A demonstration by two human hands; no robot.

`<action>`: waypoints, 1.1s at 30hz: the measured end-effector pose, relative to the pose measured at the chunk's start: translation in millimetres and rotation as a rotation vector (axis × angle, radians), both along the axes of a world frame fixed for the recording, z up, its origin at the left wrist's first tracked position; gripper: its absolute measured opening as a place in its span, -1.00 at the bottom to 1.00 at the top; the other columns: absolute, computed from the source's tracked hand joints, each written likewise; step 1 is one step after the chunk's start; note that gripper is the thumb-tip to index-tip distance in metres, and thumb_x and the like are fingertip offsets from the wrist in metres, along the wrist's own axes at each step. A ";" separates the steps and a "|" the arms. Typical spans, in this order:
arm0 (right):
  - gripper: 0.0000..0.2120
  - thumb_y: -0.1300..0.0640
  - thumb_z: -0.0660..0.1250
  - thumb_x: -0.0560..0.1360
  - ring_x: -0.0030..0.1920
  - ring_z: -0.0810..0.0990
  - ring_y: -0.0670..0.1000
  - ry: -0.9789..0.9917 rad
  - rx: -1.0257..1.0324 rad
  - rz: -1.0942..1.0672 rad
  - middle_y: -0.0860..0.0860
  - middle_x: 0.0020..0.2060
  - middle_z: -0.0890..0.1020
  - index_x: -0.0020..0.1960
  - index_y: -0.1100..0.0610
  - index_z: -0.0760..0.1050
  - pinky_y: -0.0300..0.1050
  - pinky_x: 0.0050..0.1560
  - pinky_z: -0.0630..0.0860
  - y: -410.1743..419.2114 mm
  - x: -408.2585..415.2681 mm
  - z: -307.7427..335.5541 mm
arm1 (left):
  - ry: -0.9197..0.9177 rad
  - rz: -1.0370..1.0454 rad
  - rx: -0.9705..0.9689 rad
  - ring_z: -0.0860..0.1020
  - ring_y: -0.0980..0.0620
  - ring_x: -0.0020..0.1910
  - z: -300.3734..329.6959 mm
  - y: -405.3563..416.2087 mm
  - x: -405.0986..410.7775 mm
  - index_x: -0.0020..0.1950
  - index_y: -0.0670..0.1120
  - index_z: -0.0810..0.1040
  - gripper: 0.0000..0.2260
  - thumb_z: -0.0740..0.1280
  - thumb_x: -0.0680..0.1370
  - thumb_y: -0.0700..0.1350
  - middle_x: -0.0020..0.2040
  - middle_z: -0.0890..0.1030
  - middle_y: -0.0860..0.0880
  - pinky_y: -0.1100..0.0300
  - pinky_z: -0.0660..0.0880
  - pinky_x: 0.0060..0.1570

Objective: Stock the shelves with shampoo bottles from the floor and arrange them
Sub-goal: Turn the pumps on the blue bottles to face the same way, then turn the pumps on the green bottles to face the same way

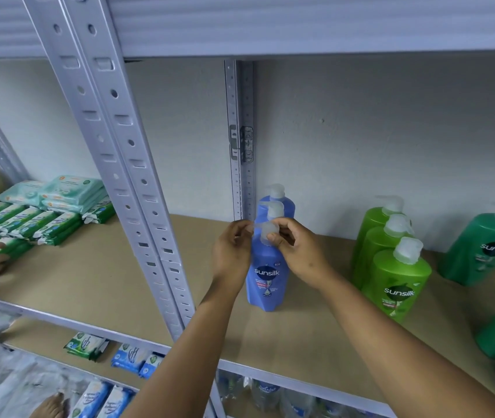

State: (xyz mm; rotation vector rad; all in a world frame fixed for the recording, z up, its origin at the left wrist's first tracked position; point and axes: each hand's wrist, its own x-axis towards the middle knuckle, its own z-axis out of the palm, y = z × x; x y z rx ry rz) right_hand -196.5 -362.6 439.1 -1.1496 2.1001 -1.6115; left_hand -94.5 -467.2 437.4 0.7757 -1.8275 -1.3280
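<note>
both hands pinch the pump atop the blue shampoo bottle.

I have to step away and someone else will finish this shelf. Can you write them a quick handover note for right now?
Left hand and right hand both pinch the pump cap of the front blue bottle, upright on the shelf.
Done: blue row of three by the rear post; three light green bottles lined up; dark green bottles at right.
Left: square the blue pump; floor stock is out of view.
</note>
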 end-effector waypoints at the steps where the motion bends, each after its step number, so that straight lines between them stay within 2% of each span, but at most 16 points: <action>1: -0.77 0.02 0.32 0.54 0.08 0.60 -0.10 0.012 0.011 0.001 -0.06 0.05 0.63 0.17 0.05 0.48 -0.14 0.13 0.54 0.7 -0.8 -0.1 | 0.002 -0.011 -0.006 0.62 0.05 -0.05 -0.3 0.5 1.0 0.07 -0.01 0.60 -0.83 0.25 0.57 -0.17 -0.06 0.67 0.06 0.01 0.56 0.03; 3: -0.71 0.01 0.31 0.55 0.11 0.57 -0.12 0.047 0.039 0.007 -0.09 0.10 0.60 0.24 0.02 0.46 -0.23 0.13 0.51 3.9 0.2 1.4 | 0.015 -0.037 -0.024 0.62 0.03 -0.02 -0.2 3.4 4.7 0.12 -0.01 0.58 -0.81 0.24 0.58 -0.18 -0.03 0.66 0.05 0.01 0.55 0.06; 6: -0.63 0.01 0.31 0.55 0.16 0.52 -0.17 0.076 0.070 0.032 -0.13 0.16 0.55 0.34 0.01 0.40 -0.37 0.12 0.42 13.0 6.9 6.3 | 0.019 -0.083 -0.054 0.59 0.05 0.05 1.5 13.7 14.2 0.24 0.01 0.50 -0.76 0.23 0.59 -0.17 0.03 0.62 0.07 0.16 0.52 0.07; 9: -0.63 -0.07 0.29 0.55 0.21 0.53 -0.15 0.157 0.114 0.049 -0.12 0.20 0.56 0.33 -0.03 0.41 -0.23 0.20 0.45 25.3 12.8 9.6 | -0.024 -0.123 -0.141 0.47 0.21 0.15 6.4 28.3 25.0 0.38 0.02 0.39 -0.67 0.22 0.61 -0.15 0.16 0.53 0.15 0.34 0.37 0.11; 10: -0.60 -0.09 0.27 0.55 0.24 0.51 -0.12 0.199 0.144 0.041 -0.11 0.24 0.55 0.35 -0.03 0.39 -0.20 0.23 0.43 31.1 14.9 12.8 | -0.057 -0.120 -0.202 0.43 0.21 0.19 8.4 32.7 27.5 0.40 0.00 0.38 -0.65 0.22 0.61 -0.16 0.22 0.49 0.13 0.37 0.31 0.14; 14: -0.54 -0.05 0.23 0.58 0.36 0.40 0.01 0.350 0.227 -0.016 0.00 0.36 0.45 0.43 0.08 0.32 -0.26 0.22 0.28 60.4 18.8 30.2 | -0.178 -0.103 -0.414 0.20 0.05 0.47 14.5 47.3 29.5 0.41 -0.09 0.38 -0.64 0.21 0.60 -0.17 0.46 0.33 -0.02 0.37 0.10 0.32; 16: -0.54 -0.04 0.21 0.59 0.38 0.38 0.04 0.415 0.258 -0.033 0.05 0.37 0.43 0.42 0.13 0.32 -0.22 0.26 0.27 76.8 16.3 38.9 | -0.218 -0.094 -0.482 0.11 0.00 0.52 17.9 54.1 25.2 0.39 -0.07 0.41 -0.66 0.21 0.61 -0.11 0.49 0.29 -0.04 0.26 0.08 0.39; 19: -0.53 -0.07 0.20 0.59 0.40 0.35 0.04 0.454 0.291 -0.072 0.07 0.39 0.41 0.41 0.16 0.34 -0.17 0.34 0.25 100.4 6.9 47.6 | -0.220 -0.133 -0.595 0.18 -0.11 0.49 26.3 67.6 12.6 0.33 -0.05 0.48 -0.69 0.19 0.61 -0.04 0.45 0.36 -0.07 0.17 0.11 0.41; 22: -0.47 -0.12 0.18 0.58 0.44 0.30 0.02 0.477 0.319 -0.137 0.07 0.43 0.37 0.44 0.16 0.31 -0.16 0.41 0.20 123.3 -7.0 52.4 | -0.221 -0.195 -0.599 0.21 -0.09 0.47 34.9 87.1 -6.0 0.34 -0.10 0.46 -0.69 0.23 0.61 -0.10 0.44 0.36 -0.08 0.17 0.08 0.44; 24: -0.47 -0.12 0.18 0.58 0.44 0.29 0.01 0.474 0.327 -0.180 0.05 0.43 0.36 0.44 0.15 0.32 -0.19 0.39 0.18 140.5 -17.0 55.6 | -0.193 -0.252 -0.593 0.29 -0.09 0.43 36.9 101.0 -21.9 0.34 -0.12 0.47 -0.69 0.25 0.60 -0.11 0.40 0.42 -0.09 0.08 0.15 0.45; 25: -0.47 -0.13 0.19 0.58 0.44 0.29 0.01 0.468 0.332 -0.204 0.05 0.43 0.36 0.44 0.14 0.32 -0.18 0.39 0.19 149.8 -23.0 57.2 | -0.185 -0.279 -0.598 0.31 -0.08 0.42 36.4 107.9 -29.9 0.33 -0.12 0.47 -0.69 0.25 0.60 -0.11 0.38 0.43 -0.09 0.10 0.17 0.44; 28: -0.47 -0.15 0.18 0.57 0.41 0.33 0.03 0.441 0.343 -0.260 0.05 0.41 0.38 0.43 0.12 0.32 -0.12 0.38 0.27 176.4 -44.2 60.0 | -0.177 -0.361 -0.612 0.36 0.00 0.38 35.3 126.2 -53.5 0.33 -0.11 0.48 -0.70 0.26 0.60 -0.11 0.35 0.46 -0.05 0.34 0.19 0.32; 31: -0.51 -0.12 0.18 0.58 0.38 0.38 0.05 0.386 0.332 -0.308 0.07 0.39 0.42 0.41 0.14 0.35 -0.15 0.32 0.29 198.9 -64.5 65.0 | -0.184 -0.430 -0.551 0.42 0.01 0.34 34.6 136.5 -78.7 0.35 -0.09 0.46 -0.68 0.25 0.60 -0.10 0.36 0.47 -0.03 0.26 0.31 0.31; 33: -0.58 -0.06 0.19 0.60 0.33 0.41 0.06 0.357 0.326 -0.305 0.08 0.34 0.47 0.35 0.16 0.40 -0.20 0.22 0.30 208.6 -75.9 69.7 | -0.216 -0.452 -0.510 0.41 0.02 0.35 35.1 139.8 -95.0 0.38 -0.09 0.43 -0.66 0.24 0.61 -0.08 0.38 0.45 -0.02 0.32 0.27 0.27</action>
